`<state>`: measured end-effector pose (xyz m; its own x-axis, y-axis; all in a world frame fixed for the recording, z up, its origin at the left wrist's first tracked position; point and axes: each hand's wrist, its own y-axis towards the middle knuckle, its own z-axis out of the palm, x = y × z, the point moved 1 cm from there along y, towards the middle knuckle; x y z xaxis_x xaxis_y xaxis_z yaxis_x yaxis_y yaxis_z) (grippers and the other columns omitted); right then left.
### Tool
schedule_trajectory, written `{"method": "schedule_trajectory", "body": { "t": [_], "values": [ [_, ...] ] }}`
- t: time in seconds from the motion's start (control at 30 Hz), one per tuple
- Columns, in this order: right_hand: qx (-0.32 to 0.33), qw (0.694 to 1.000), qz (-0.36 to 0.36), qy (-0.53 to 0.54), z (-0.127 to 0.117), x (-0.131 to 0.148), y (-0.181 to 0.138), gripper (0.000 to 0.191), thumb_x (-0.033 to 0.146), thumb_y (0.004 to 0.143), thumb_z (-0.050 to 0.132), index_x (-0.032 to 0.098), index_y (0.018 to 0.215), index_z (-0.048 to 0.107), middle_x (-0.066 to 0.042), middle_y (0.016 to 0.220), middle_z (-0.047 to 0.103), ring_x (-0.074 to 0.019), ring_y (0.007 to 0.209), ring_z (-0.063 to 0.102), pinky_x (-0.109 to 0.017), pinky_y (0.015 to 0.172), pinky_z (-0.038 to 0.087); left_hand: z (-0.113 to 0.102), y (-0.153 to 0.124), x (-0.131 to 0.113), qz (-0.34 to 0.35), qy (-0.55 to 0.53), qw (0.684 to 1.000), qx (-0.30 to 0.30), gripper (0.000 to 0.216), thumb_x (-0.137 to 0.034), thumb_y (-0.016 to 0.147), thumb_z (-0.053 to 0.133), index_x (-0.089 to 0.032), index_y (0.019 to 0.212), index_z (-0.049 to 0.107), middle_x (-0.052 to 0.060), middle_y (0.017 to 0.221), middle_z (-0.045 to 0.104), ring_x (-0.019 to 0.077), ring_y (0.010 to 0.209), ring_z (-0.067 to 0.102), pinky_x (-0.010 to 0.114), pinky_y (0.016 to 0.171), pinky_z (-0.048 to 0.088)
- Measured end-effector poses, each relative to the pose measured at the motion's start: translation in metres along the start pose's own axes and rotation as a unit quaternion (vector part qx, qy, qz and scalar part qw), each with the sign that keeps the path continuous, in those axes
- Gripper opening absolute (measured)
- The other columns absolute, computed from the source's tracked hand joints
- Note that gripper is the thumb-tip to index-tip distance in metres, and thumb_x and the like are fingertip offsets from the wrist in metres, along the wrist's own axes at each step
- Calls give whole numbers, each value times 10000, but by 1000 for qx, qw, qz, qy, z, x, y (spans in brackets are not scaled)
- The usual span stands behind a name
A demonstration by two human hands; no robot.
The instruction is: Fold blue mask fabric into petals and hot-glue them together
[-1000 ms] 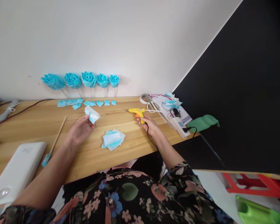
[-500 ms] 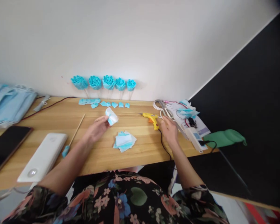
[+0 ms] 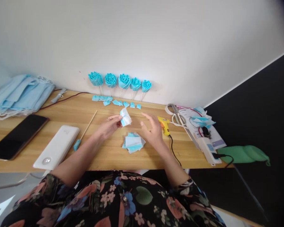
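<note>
Pinched in my left hand is a small white-and-blue fabric piece, held above the wooden table. My right hand is open, thumb and fingers apart with nothing between them, just right of that piece. A stack of similar cut pieces lies below and between my hands. The yellow glue gun rests on the table beside my right hand, its nozzle end hidden behind the fingers. Left of my left hand lies a wooden stick with a blue wrapped tip.
Several blue fabric roses on sticks lean against the wall, small blue pieces before them. A phone, white power bank and face masks are at left. Scissors, a power strip and green pouch are at right.
My right hand has moved left from beside the glue gun and scissors toward the held piece, its fingers spreading. My left hand keeps its pinch. The whole view has shifted a little.
</note>
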<state>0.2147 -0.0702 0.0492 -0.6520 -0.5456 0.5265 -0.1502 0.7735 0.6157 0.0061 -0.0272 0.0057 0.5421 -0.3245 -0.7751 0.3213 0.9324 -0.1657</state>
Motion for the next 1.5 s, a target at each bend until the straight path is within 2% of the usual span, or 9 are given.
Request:
{"method": "schedule_trajectory", "body": {
  "t": [0.13,0.23,0.33,0.47,0.67,0.9,1.03,1.37,1.5],
  "values": [
    [51,984,-153,-74,17,12,3,419,205,882,591,256,1291,510,-85,1338,603,-247,1267,524,-487,1052,447,0,2,3,10,6,1000,2,267,-350,626,869,-134,716,743,26,663,659,122,637,559,254,623,413],
    [69,972,-198,-108,31,12,5,361,210,893,584,251,1248,527,-84,1374,573,-254,1333,462,-483,1054,445,-1,3,4,13,8,1000,1,259,-351,635,862,-137,718,743,26,662,654,130,654,561,265,651,422],
    [68,968,-206,-129,43,9,7,205,231,904,581,248,1107,603,-76,1339,590,-261,1340,452,-477,1043,447,-3,4,6,14,14,1000,-3,255,-350,627,863,-142,697,734,24,669,656,128,645,552,268,644,417],
    [31,982,-161,-93,51,6,9,72,219,899,588,251,920,649,-61,1222,639,-243,1259,508,-466,1038,446,-4,4,7,22,34,999,-15,268,-363,606,870,-145,693,741,16,642,642,117,620,526,258,621,393],
    [-12,996,-82,-21,54,6,11,60,239,897,584,256,888,641,-62,1155,644,-235,1157,562,-476,1013,448,-1,2,6,31,82,995,-36,285,-400,585,872,-163,696,761,15,646,652,107,598,499,258,606,363],
    [-17,1000,5,25,53,3,8,36,260,882,595,256,870,628,-63,1130,647,-237,1124,572,-480,999,441,3,-3,2,40,125,991,-31,287,-424,620,846,-158,682,757,42,672,665,128,621,506,279,617,367],
    [-36,999,10,28,52,0,6,37,267,877,604,247,847,610,-65,1111,649,-224,1102,589,-450,976,463,4,-4,3,35,143,989,-23,303,-443,626,839,-159,698,765,53,702,685,126,623,505,275,615,371],
    [-33,999,19,37,53,-3,5,22,257,864,601,240,853,591,-68,1093,660,-222,1092,597,-439,985,458,4,-3,3,43,238,970,-32,292,-450,616,834,-171,637,750,31,656,672,122,615,494,257,612,373],
    [-50,989,79,113,50,-7,4,184,310,872,593,237,1041,578,-90,1188,656,-215,1165,593,-429,1028,453,1,-2,4,62,240,967,-54,277,-428,637,822,-175,596,716,14,611,633,116,584,477,258,598,364]
  ]
}}
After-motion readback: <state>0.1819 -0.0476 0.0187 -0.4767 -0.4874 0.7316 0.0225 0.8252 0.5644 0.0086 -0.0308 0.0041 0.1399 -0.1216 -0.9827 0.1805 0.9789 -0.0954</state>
